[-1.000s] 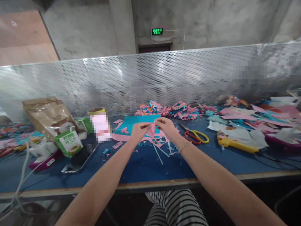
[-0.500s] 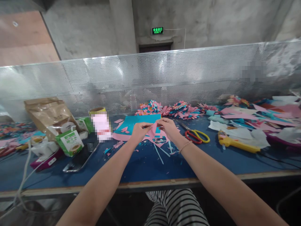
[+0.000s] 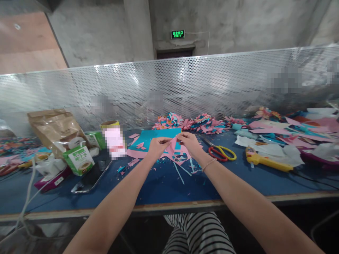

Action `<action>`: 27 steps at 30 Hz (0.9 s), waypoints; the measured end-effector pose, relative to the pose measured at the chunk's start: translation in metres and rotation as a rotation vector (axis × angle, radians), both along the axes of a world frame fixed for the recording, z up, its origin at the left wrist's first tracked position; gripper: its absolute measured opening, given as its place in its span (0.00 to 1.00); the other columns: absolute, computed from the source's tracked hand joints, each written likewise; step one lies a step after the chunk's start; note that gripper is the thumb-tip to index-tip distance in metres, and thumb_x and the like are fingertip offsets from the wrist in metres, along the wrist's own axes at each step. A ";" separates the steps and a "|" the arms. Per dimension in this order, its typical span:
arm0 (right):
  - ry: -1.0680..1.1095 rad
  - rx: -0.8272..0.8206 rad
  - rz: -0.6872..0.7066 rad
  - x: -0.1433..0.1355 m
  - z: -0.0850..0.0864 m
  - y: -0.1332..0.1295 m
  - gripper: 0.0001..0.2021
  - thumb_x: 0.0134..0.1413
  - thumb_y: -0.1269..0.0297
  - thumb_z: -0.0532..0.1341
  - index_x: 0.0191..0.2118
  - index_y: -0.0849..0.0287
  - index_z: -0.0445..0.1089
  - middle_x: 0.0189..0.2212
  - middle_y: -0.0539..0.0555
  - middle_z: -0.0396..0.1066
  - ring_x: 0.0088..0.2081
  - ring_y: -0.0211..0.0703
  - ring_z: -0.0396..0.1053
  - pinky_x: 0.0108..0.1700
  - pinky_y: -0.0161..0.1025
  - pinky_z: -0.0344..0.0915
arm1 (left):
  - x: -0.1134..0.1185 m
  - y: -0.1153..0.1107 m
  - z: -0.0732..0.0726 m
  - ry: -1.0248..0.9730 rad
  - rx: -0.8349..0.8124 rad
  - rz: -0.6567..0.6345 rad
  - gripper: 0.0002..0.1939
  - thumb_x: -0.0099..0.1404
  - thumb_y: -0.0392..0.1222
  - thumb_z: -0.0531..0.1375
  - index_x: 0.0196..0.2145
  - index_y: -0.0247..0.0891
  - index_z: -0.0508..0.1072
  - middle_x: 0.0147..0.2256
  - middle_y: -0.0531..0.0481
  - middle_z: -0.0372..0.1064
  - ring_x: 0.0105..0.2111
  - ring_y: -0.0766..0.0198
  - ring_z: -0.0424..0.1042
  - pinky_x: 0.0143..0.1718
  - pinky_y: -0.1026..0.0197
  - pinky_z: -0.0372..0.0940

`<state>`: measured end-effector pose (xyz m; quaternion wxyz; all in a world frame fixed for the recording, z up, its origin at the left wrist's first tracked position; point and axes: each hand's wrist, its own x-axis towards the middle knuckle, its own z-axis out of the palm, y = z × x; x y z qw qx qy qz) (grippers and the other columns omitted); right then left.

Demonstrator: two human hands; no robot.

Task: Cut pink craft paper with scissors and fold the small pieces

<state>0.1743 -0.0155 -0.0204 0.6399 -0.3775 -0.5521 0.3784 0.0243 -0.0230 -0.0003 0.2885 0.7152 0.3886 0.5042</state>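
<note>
Left hand (image 3: 158, 145): fingertips pinched on the left edge of a small pink paper piece (image 3: 173, 145).
Right hand (image 3: 188, 142): thumb and fingers bent together, gripping the same piece from its other side.
Tabletop (image 3: 182, 193): blue, with a pale front edge; both forearms reach over it.
Perforated metal screen (image 3: 201, 81): upright along the far side.
Brown paper bag (image 3: 57, 128): at left, tilted, behind a green-and-white packet (image 3: 78, 160).
Paper tufts (image 3: 210, 124): pink, blue and orange, heaped beyond the hands.
Blue sheet (image 3: 159, 134): flat on pink paper (image 3: 134, 153), just beyond the hands.
Yellow glue gun (image 3: 270, 163): lying well to the right, corded.
Phone (image 3: 91, 177): dark-screened, lying left of the left forearm.
Scissors (image 3: 221, 153): red and yellow handles, near the right wrist.
Pink piece: creased, between the hands, above the papers.
Offcuts (image 3: 121, 170): pink and blue, strewn nearer the front edge.
</note>
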 end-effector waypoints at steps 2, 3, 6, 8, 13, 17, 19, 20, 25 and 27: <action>0.016 -0.021 0.023 -0.001 -0.001 0.000 0.11 0.35 0.57 0.61 0.23 0.61 0.67 0.21 0.49 0.66 0.25 0.33 0.63 0.28 0.32 0.60 | 0.000 0.000 0.000 -0.008 -0.006 0.010 0.10 0.45 0.36 0.61 0.29 0.36 0.76 0.29 0.47 0.74 0.30 0.60 0.71 0.33 0.59 0.64; 0.021 -0.042 0.042 -0.001 -0.001 0.000 0.12 0.35 0.57 0.61 0.24 0.61 0.68 0.22 0.49 0.66 0.25 0.34 0.64 0.28 0.33 0.60 | 0.000 0.000 0.000 -0.010 -0.009 0.015 0.10 0.45 0.36 0.61 0.29 0.36 0.76 0.29 0.46 0.74 0.31 0.60 0.71 0.34 0.59 0.64; 0.026 -0.082 0.106 -0.003 -0.002 0.000 0.12 0.34 0.56 0.62 0.23 0.62 0.68 0.21 0.50 0.66 0.24 0.33 0.63 0.29 0.34 0.61 | 0.000 -0.001 0.001 -0.002 -0.018 0.030 0.10 0.45 0.37 0.61 0.29 0.36 0.76 0.30 0.46 0.74 0.32 0.59 0.71 0.35 0.59 0.64; 0.019 -0.059 0.107 -0.004 -0.002 0.000 0.13 0.34 0.56 0.62 0.21 0.62 0.67 0.19 0.49 0.64 0.22 0.32 0.62 0.28 0.34 0.61 | 0.000 -0.002 0.001 0.008 -0.025 0.038 0.10 0.45 0.37 0.61 0.28 0.36 0.76 0.29 0.46 0.74 0.32 0.59 0.71 0.35 0.59 0.64; -0.009 -0.023 0.078 -0.004 -0.002 0.000 0.14 0.32 0.54 0.63 0.21 0.62 0.68 0.18 0.48 0.63 0.21 0.33 0.61 0.29 0.35 0.62 | -0.002 -0.001 0.000 -0.020 -0.045 0.027 0.10 0.44 0.39 0.62 0.28 0.37 0.76 0.29 0.47 0.74 0.32 0.59 0.70 0.35 0.59 0.64; -0.045 -0.056 0.146 -0.005 -0.004 0.000 0.15 0.31 0.54 0.64 0.20 0.62 0.67 0.17 0.48 0.63 0.21 0.33 0.61 0.29 0.35 0.63 | -0.004 0.003 -0.003 -0.064 -0.043 0.013 0.12 0.44 0.41 0.63 0.29 0.36 0.76 0.29 0.47 0.74 0.30 0.61 0.70 0.33 0.60 0.63; -0.083 -0.062 0.159 -0.006 -0.005 0.001 0.15 0.31 0.54 0.64 0.19 0.62 0.66 0.17 0.48 0.62 0.21 0.33 0.61 0.28 0.34 0.62 | -0.004 0.005 -0.004 -0.090 -0.047 0.007 0.13 0.44 0.42 0.63 0.30 0.36 0.76 0.29 0.46 0.73 0.29 0.63 0.69 0.32 0.61 0.63; -0.102 -0.059 0.153 -0.006 -0.006 0.002 0.14 0.31 0.54 0.64 0.19 0.62 0.66 0.17 0.48 0.62 0.21 0.33 0.61 0.27 0.34 0.62 | -0.004 0.006 -0.005 -0.100 -0.051 0.004 0.12 0.44 0.42 0.62 0.30 0.36 0.76 0.28 0.46 0.73 0.28 0.64 0.69 0.31 0.62 0.63; -0.152 -0.069 0.135 -0.005 -0.008 0.004 0.13 0.32 0.56 0.63 0.22 0.62 0.67 0.20 0.49 0.66 0.23 0.34 0.64 0.27 0.33 0.62 | -0.004 0.007 -0.007 -0.129 -0.071 0.009 0.11 0.44 0.41 0.62 0.28 0.36 0.76 0.26 0.47 0.73 0.24 0.67 0.66 0.27 0.64 0.61; -0.159 -0.097 0.157 -0.005 -0.008 0.002 0.12 0.32 0.57 0.63 0.22 0.62 0.66 0.20 0.49 0.66 0.23 0.34 0.64 0.27 0.33 0.62 | -0.004 0.008 -0.008 -0.151 -0.092 0.019 0.11 0.43 0.40 0.62 0.28 0.35 0.76 0.25 0.48 0.72 0.22 0.68 0.65 0.26 0.64 0.60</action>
